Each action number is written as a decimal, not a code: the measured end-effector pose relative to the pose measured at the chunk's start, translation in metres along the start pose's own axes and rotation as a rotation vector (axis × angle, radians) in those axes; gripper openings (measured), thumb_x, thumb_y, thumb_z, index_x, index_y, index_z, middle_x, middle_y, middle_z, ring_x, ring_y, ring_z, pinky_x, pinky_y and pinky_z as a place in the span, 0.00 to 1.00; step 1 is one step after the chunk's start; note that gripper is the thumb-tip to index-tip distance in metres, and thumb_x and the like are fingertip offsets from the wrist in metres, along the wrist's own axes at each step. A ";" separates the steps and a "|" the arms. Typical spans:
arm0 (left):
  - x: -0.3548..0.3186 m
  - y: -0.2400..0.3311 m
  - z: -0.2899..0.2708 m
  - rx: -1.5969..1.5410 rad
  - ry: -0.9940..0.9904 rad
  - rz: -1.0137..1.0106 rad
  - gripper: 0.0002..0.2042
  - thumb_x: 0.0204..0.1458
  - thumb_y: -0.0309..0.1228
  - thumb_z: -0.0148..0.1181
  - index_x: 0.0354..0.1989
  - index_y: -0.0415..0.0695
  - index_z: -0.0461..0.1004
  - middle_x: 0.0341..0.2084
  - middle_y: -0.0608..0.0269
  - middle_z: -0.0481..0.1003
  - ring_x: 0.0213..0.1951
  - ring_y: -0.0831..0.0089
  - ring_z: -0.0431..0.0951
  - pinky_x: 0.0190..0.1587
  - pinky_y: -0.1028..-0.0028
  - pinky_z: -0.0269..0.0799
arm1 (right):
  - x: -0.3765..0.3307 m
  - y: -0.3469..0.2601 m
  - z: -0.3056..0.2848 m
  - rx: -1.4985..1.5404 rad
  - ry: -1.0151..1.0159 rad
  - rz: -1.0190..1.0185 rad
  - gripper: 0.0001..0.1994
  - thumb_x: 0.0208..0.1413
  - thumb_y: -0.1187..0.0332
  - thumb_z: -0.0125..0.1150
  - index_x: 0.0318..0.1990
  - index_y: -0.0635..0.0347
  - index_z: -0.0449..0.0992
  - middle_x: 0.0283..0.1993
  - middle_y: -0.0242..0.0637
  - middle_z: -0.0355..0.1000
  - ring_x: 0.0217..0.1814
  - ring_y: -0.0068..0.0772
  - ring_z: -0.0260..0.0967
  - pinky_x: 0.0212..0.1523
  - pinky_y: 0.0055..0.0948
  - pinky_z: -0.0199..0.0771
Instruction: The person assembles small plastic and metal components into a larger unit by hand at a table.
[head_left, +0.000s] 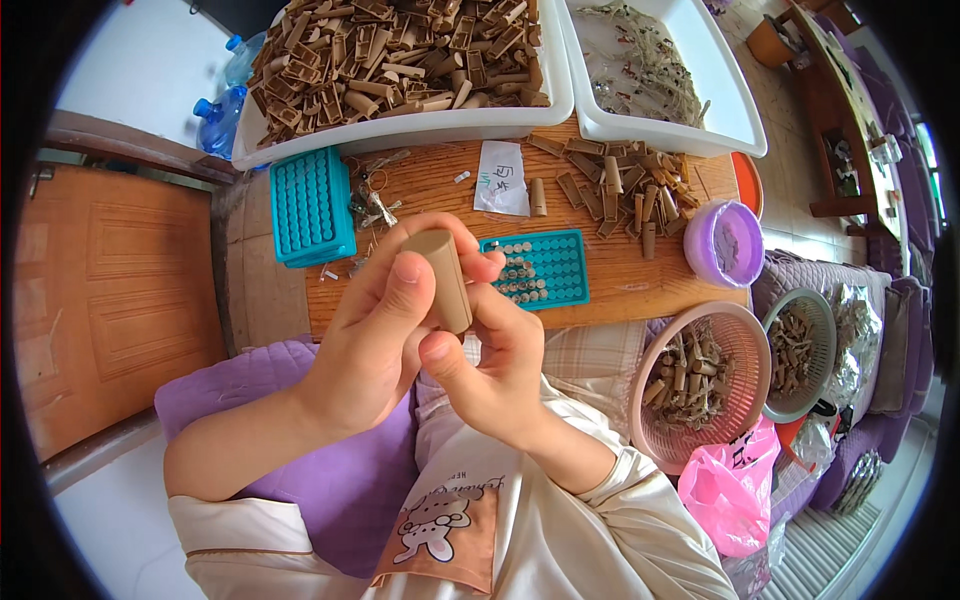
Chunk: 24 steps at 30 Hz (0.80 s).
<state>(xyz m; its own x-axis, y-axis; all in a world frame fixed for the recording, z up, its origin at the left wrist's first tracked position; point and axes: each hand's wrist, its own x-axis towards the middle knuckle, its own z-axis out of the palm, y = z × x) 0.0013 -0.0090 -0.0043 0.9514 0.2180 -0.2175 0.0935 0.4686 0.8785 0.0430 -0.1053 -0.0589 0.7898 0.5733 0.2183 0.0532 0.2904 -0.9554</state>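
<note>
Above my lap, both hands hold one tan, cork-shaped plastic piece (443,282), tilted, with its rounded end up. My left hand (365,345) wraps it from the left, the thumb pressed on its side near the top. My right hand (492,372) grips from the right, its thumb at the lower end and fingers behind. A seam runs down the piece's right side. Just behind the hands lies a teal tray (566,268) with silver button cells in part of its round pockets. The fingers hide the tray's left edge and the back of the piece.
Behind stand a white bin (560,85) of brown casings and another bin (740,105) of wired lights. Stacked teal trays (312,205), loose casings (640,190), a paper note (502,178) and a purple tub (697,245) are on the wooden table. Baskets (655,440) stand right.
</note>
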 end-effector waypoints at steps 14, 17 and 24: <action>0.003 -0.003 0.005 -0.146 -0.009 -0.063 0.21 0.50 0.51 0.42 0.42 0.45 0.57 0.34 0.66 0.66 0.42 0.77 0.65 0.46 0.73 0.62 | 0.006 0.004 -0.003 -0.160 0.167 -0.325 0.10 0.39 0.73 0.58 0.17 0.66 0.62 0.14 0.35 0.53 0.13 0.29 0.50 0.14 0.25 0.51; 0.002 -0.004 0.000 -0.091 -0.004 -0.052 0.23 0.51 0.49 0.42 0.47 0.44 0.57 0.38 0.64 0.67 0.44 0.75 0.64 0.45 0.72 0.62 | 0.002 0.003 -0.005 -0.070 0.106 -0.149 0.11 0.47 0.68 0.52 0.19 0.67 0.65 0.15 0.36 0.58 0.14 0.28 0.54 0.15 0.25 0.54; 0.003 0.003 -0.003 0.013 0.001 -0.186 0.21 0.52 0.44 0.43 0.49 0.42 0.59 0.40 0.61 0.68 0.42 0.75 0.67 0.42 0.73 0.62 | 0.000 0.001 -0.013 0.090 -0.022 0.145 0.21 0.57 0.61 0.34 0.29 0.72 0.70 0.21 0.41 0.67 0.22 0.30 0.65 0.23 0.24 0.63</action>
<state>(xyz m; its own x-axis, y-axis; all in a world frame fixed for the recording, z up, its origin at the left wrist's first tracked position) 0.0036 -0.0046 -0.0038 0.9171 0.1297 -0.3770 0.2714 0.4897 0.8286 0.0509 -0.1148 -0.0627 0.7714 0.6307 0.0842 -0.1162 0.2697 -0.9559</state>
